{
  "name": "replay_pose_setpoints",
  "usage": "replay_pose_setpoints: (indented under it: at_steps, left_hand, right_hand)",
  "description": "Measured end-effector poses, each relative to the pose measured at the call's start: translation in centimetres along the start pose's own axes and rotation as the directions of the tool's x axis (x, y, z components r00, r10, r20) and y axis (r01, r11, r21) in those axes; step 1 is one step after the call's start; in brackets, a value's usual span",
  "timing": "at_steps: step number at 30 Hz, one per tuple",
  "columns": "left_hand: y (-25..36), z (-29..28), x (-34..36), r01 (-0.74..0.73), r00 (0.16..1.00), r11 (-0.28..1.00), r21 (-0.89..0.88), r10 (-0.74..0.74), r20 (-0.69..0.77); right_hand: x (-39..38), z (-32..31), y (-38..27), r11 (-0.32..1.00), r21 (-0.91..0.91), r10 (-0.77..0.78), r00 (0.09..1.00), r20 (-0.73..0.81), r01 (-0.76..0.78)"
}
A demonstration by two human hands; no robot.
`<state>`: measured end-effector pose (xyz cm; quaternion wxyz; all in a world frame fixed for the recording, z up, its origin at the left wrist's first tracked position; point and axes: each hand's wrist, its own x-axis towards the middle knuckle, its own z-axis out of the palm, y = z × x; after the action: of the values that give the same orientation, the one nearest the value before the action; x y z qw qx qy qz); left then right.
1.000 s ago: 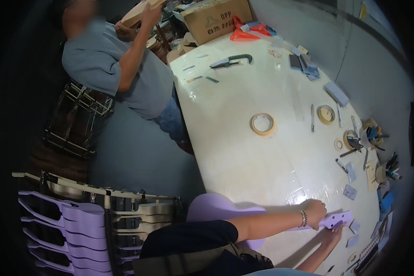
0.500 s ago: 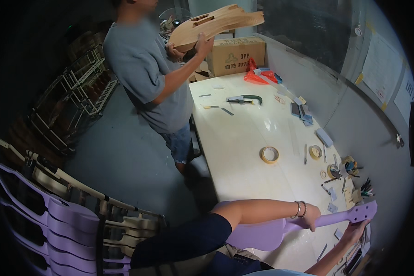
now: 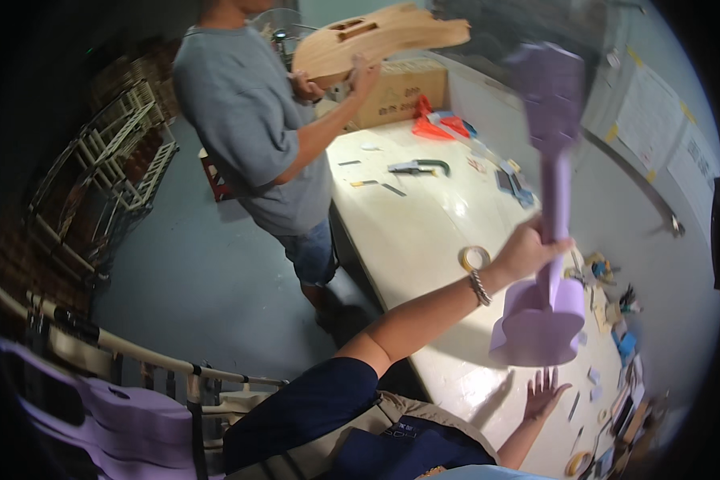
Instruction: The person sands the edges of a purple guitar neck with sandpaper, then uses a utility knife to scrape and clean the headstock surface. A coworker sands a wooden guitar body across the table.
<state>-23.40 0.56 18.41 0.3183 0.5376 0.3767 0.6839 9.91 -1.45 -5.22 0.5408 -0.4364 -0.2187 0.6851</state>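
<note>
My left hand (image 3: 526, 254) is wrapped round the neck of a purple, unstrung ukulele (image 3: 538, 326). The instrument stands nearly upright above the table, headstock up and body down. Just below its body, my right hand (image 3: 542, 398) is open with the fingers spread, apart from the ukulele and holding nothing. The white work table (image 3: 424, 280) lies beneath both hands. A roll of tan tape (image 3: 475, 258) on it is close to my left hand.
Across the table's left side, a person in a grey shirt (image 3: 244, 112) holds a wooden guitar body (image 3: 352, 46). Purple instruments (image 3: 140, 416) hang on a rack at lower left. A cardboard box (image 3: 404, 92), a green-handled tool (image 3: 420, 167) and small tools along the wall side occupy the table.
The ukulele has swung from lying low across the table to upright, headstock raised. My right hand has let go of the headstock end and opened; my left hand still grips the neck.
</note>
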Motion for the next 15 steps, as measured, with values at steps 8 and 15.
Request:
replay_pose_setpoints:
  at_steps: [8, 15]
  left_hand:
    - [-2.3, -0.9, -6.3, 0.232, 0.966, 0.859, -0.457, -0.260, 0.002]
    - [-1.9, 3.7, -10.2, 0.238, 0.969, 0.918, -0.317, -0.246, 0.015]
  right_hand:
    - [-4.4, -5.7, 4.9, 0.981, 0.130, -0.173, 0.959, 0.223, 0.146]
    - [-6.4, -12.8, 6.2, 0.984, 0.167, 0.022, 0.967, 0.253, -0.066]
